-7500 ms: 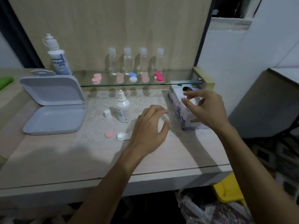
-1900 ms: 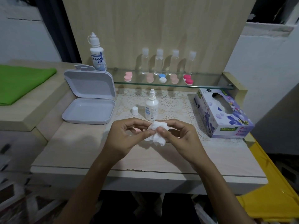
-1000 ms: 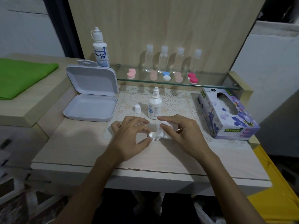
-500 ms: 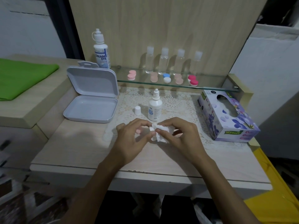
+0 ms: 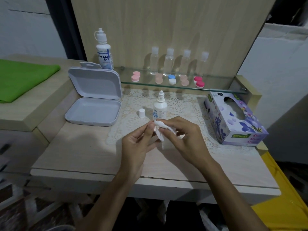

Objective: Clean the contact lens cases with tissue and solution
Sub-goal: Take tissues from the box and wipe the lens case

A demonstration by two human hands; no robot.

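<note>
Contact lens case part (image 5: 155,130), small and pinkish, sits pinched in my left hand (image 5: 138,144) fingertips above the bench's middle. My right hand (image 5: 185,137) grips the tissue (image 5: 162,130), pressing it against the part so I judge it wipes while the other hand steadies. Just behind stands the uncapped solution bottle (image 5: 160,107), its cap (image 5: 141,113) beside it. Tissue box (image 5: 233,120) sits at the right edge, clear of my hands.
</note>
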